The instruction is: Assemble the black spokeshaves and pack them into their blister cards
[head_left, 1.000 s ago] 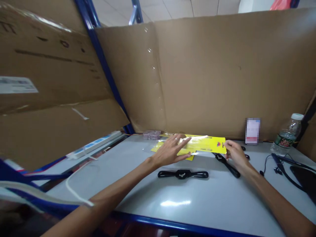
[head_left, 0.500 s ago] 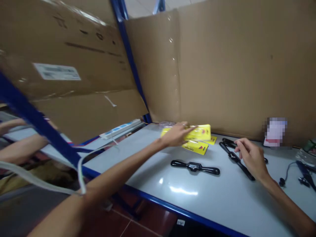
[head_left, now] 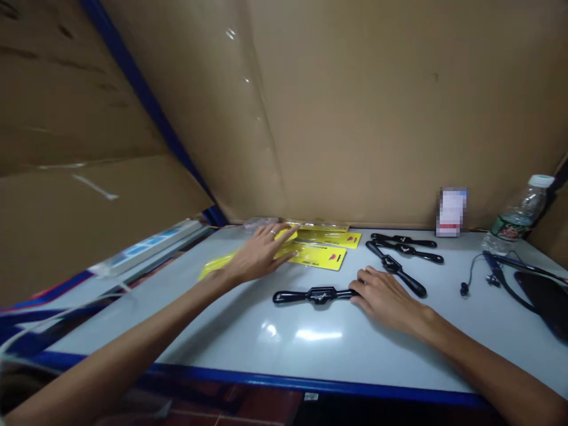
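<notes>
My left hand (head_left: 260, 254) is at the back of the table with its thumb and fingers across a yellow blister pack (head_left: 217, 264), which shows on both sides of the hand. More yellow packs (head_left: 326, 258) lie flat beside and beyond it. Closed on the right handle end of a black spokeshave (head_left: 320, 295) is my right hand (head_left: 381, 296); the tool lies on the table in front of me. Just beyond that hand, several other black spokeshaves (head_left: 393, 266) lie close together.
A phone with a blurred screen (head_left: 451, 213) leans on the cardboard wall (head_left: 355, 118). A plastic bottle (head_left: 510, 222), earphones (head_left: 492, 278) and a dark flat object (head_left: 539, 299) are at the right. On the left is a power strip (head_left: 151, 245). The table has a blue front edge (head_left: 248, 378).
The view has turned right. My right hand has moved from above the group of spokeshaves to the nearer one and taken its end. My left hand has lowered the yellow pack toward the table.
</notes>
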The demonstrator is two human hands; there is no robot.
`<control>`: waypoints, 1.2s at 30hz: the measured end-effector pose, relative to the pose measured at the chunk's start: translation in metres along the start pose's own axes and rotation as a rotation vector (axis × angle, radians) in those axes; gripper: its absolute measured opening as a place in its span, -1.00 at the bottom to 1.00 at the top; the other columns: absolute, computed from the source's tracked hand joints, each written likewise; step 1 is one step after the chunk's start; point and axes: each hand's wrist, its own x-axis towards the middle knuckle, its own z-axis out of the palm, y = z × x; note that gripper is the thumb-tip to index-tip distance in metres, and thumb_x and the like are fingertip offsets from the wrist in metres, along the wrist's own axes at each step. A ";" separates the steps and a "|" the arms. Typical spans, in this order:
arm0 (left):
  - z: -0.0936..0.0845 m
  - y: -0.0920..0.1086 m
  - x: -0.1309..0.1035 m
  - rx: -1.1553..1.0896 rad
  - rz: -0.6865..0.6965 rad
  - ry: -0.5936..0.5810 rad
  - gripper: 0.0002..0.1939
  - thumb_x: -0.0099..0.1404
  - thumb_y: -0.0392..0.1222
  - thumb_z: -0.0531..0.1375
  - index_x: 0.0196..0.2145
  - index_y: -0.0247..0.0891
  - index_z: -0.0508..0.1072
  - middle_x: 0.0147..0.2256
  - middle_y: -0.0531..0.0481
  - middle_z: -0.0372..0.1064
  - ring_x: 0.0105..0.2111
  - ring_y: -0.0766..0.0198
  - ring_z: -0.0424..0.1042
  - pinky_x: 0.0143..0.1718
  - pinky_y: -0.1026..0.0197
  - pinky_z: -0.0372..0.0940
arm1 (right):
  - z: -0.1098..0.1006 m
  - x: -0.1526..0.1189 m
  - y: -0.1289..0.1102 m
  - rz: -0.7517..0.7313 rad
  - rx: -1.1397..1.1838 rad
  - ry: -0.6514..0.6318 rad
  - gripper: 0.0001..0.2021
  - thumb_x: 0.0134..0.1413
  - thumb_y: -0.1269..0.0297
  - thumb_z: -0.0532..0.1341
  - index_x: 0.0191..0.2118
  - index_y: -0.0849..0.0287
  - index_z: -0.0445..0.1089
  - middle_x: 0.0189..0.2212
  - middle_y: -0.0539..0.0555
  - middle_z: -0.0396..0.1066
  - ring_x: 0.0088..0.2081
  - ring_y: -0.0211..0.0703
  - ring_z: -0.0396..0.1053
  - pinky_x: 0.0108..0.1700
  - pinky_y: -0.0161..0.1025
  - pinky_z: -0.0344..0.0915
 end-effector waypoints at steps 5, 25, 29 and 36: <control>-0.006 0.065 0.022 -0.069 0.253 0.047 -0.46 0.52 0.04 0.00 0.36 -0.14 0.13 0.07 -0.22 0.35 0.09 -0.06 0.32 0.13 -0.16 0.23 | -0.028 -0.009 0.010 0.163 -0.103 -0.192 -0.84 0.31 0.41 0.16 -0.12 0.26 0.49 -0.16 0.21 0.52 -0.14 0.00 0.47 -0.22 -0.15 0.24; 0.015 0.109 0.031 -0.372 0.415 0.284 -0.62 0.41 -0.42 0.04 0.09 -0.19 0.44 -0.20 -0.06 0.51 -0.12 0.12 0.42 -0.08 0.05 0.35 | -0.036 -0.024 0.092 0.589 -0.213 -0.179 -0.76 0.33 0.32 0.12 0.00 0.21 0.46 0.04 0.27 0.46 -0.06 0.07 0.47 -0.10 -0.09 0.31; 0.016 0.108 0.024 -0.382 0.371 0.319 -0.40 0.28 -0.54 -0.01 0.23 -0.22 0.32 -0.17 -0.10 0.47 -0.15 0.11 0.41 -0.12 0.06 0.37 | -0.035 -0.024 0.092 0.620 -0.210 -0.159 -0.73 0.32 0.36 0.09 0.04 0.22 0.43 0.06 0.28 0.44 -0.05 0.07 0.45 -0.10 -0.10 0.29; 0.013 0.112 0.020 -0.382 0.317 0.331 -0.45 0.38 -0.44 0.02 0.25 -0.11 0.31 -0.11 -0.12 0.41 -0.09 0.08 0.40 -0.12 0.03 0.37 | -0.046 -0.030 0.088 0.564 -0.124 -0.201 -0.63 0.11 0.61 0.06 -0.06 0.22 0.49 -0.11 0.27 0.49 -0.16 0.02 0.42 -0.21 -0.16 0.19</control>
